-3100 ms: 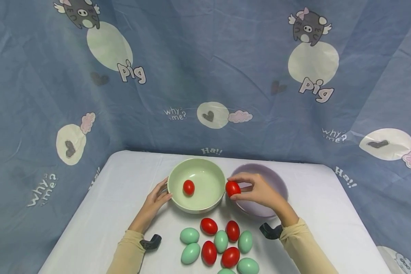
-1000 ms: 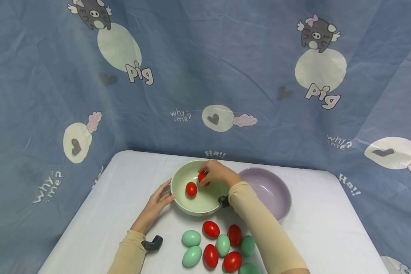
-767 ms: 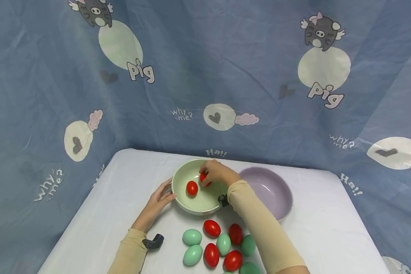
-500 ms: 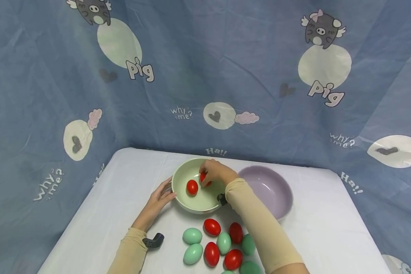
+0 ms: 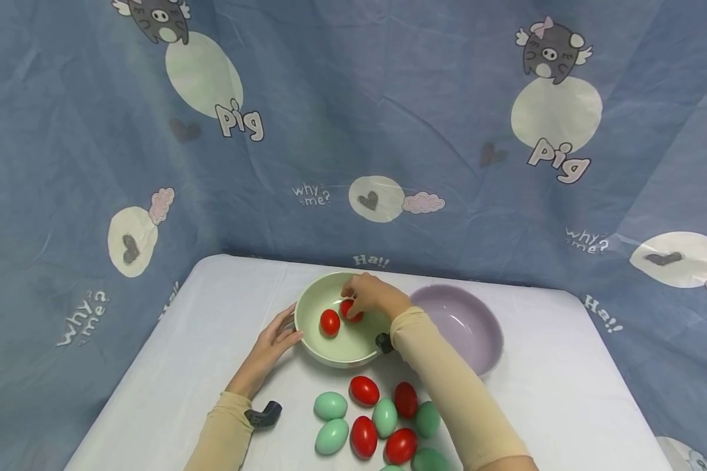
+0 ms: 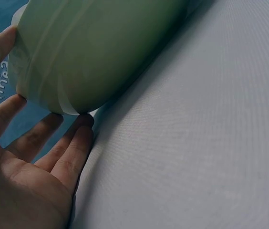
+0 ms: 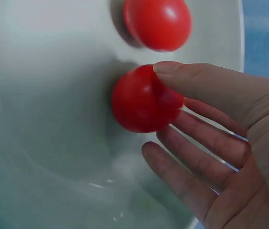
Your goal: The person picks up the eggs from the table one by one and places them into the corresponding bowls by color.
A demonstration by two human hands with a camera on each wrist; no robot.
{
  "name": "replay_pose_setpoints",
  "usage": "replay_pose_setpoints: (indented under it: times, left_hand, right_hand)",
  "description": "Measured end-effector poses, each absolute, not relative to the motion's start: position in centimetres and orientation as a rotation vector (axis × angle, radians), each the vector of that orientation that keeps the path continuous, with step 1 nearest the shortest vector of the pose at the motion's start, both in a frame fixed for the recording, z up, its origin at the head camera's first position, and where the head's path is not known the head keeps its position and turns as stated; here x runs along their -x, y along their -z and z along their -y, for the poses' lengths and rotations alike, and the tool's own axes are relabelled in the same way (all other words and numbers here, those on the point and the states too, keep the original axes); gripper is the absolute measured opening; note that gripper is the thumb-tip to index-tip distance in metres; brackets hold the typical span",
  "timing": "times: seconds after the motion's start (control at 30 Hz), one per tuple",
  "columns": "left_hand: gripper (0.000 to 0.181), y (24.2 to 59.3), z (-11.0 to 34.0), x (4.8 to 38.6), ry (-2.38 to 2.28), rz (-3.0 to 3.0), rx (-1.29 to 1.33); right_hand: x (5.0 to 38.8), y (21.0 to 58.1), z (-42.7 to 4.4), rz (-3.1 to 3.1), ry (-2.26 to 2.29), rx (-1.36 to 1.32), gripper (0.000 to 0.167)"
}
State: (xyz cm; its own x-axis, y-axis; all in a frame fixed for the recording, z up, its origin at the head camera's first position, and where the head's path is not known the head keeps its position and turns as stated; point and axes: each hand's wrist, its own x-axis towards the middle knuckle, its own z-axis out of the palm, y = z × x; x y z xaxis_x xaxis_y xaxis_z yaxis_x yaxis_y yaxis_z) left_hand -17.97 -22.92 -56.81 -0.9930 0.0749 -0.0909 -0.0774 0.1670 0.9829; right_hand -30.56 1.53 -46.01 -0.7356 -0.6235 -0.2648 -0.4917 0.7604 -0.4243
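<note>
Inside the pale green bowl [image 5: 315, 350], my right hand [image 5: 374, 294] holds a red egg [image 5: 355, 316] with its thumb and fingers. The right wrist view shows the thumb on the egg [image 7: 139, 102] and fingertips behind it, partly hidden. Another red egg [image 5: 330, 323] lies beside it in the bowl. My left hand [image 5: 271, 343] touches the bowl's left side. In the left wrist view that hand [image 6: 29, 176] has its fingers spread, their tips against the bowl's outer wall [image 6: 101, 57].
To the right stands a purple bowl [image 5: 477, 340], partly behind my right forearm. Several red eggs [image 5: 363, 437] and green eggs [image 5: 332, 437] lie on the white tablecloth [image 5: 565, 392] in front. A blue printed curtain [image 5: 306, 131] hangs behind the table.
My right hand has carried the red egg left, from over the purple bowl's edge into the green bowl. Over the last second the egg has dropped slightly. My left hand has stayed against the bowl.
</note>
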Motion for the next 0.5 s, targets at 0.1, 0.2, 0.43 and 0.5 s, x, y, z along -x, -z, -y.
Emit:
replay_pose_setpoints:
  times: [0.1, 0.2, 0.43, 0.5]
  left_hand:
    - [0.070, 56.9, 22.9, 17.9, -1.947, -2.303, 0.016]
    - [0.070, 56.9, 22.8, 17.8, -1.952, -2.297, 0.010]
    - [0.069, 57.0, 23.1, 18.0, -1.976, -2.298, -0.046]
    - [0.069, 57.0, 23.1, 18.0, -1.982, -2.301, -0.054]
  right_hand:
    - [30.3, 45.6, -2.2, -2.554, 0.506, 0.883, 0.045]
    - [29.9, 45.1, -3.0, -2.550, 0.552, 0.909, 0.045]
    - [27.8, 44.2, -5.1, -2.587, 0.689, 0.944, 0.050]
    - [26.9, 44.1, -5.5, -2.596, 0.732, 0.961, 0.049]
